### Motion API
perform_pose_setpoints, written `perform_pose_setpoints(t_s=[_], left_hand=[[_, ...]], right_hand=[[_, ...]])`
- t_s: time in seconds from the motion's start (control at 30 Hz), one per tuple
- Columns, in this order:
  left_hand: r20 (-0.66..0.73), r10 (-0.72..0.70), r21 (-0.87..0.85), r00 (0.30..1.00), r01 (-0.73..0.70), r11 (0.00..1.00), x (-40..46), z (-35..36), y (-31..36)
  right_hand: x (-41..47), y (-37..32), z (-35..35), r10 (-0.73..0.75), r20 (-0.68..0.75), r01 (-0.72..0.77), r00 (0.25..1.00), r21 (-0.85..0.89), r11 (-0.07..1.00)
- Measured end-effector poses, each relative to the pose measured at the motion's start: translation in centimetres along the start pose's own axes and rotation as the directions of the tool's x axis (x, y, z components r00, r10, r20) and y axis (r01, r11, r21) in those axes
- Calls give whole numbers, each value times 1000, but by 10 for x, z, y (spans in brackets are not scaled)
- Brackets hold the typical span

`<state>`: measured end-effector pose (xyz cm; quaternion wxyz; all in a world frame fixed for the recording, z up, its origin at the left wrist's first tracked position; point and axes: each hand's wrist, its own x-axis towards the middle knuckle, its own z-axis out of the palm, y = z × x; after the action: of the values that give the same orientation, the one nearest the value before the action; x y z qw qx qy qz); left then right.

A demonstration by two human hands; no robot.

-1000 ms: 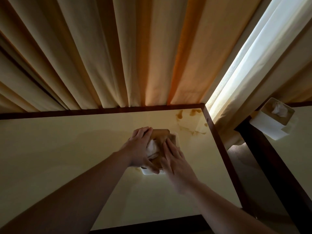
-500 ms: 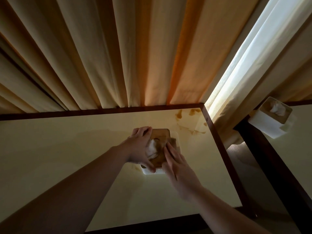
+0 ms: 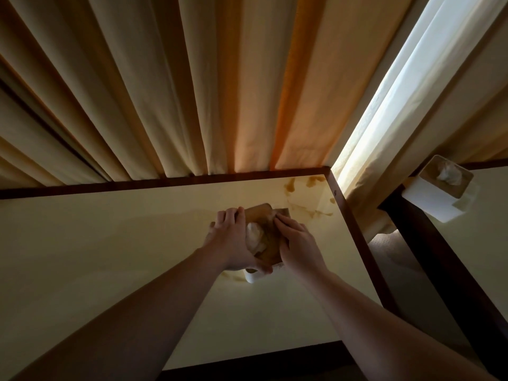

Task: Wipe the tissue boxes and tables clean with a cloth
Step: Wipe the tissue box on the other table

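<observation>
A tissue box point(image 3: 261, 214) with a white body and a brown lid stands on the cream table point(image 3: 110, 257) with a dark wooden rim. A white tissue point(image 3: 254, 236) sticks out of the lid. My left hand point(image 3: 229, 243) grips the box's left side, fingers curled over the far edge and thumb at the near corner. My right hand point(image 3: 298, 246) lies with fairly straight fingers on the right part of the lid. A dull patch beyond its fingertips may be the cloth; I cannot tell for sure.
Brown stains point(image 3: 291, 185) mark the table's far right corner, and a fainter one point(image 3: 231, 276) lies by the box's near side. A second tissue box point(image 3: 439, 191) stands on the neighbouring table point(image 3: 489, 257) at right, across a narrow gap. Curtains point(image 3: 192, 92) hang just behind.
My right hand has slid a little farther along the lid, away from me. The box has turned slightly under my hands. My left hand keeps its grip.
</observation>
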<state>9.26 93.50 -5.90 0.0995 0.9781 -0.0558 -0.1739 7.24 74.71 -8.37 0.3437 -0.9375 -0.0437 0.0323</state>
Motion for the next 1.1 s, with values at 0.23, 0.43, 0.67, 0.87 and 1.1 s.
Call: perform_pose_setpoints(t_s=[0.23,0.43,0.67,0.87,1.1], left_hand=[[52,4,146,999,-11,989,-11,-12,0],[181,284,193,942,-317,928,12,-43,-6],[223,401,65,888,-424,903,44,-65,6],[171,403,13,899,-411,911,65,-46,1],[17,302,4,953,-302,953,61,-36,1]], right_hand=[[-22,34,-16,0,-161,7,987,45,999],[-33,41,-19,-18,-203,30,979,59,998],[-46,35,-12,-20,-188,39,982,100,994],[-50,38,-11,22,-231,5,973,115,993],[-47,36,-9,39,-238,-20,970,83,996]])
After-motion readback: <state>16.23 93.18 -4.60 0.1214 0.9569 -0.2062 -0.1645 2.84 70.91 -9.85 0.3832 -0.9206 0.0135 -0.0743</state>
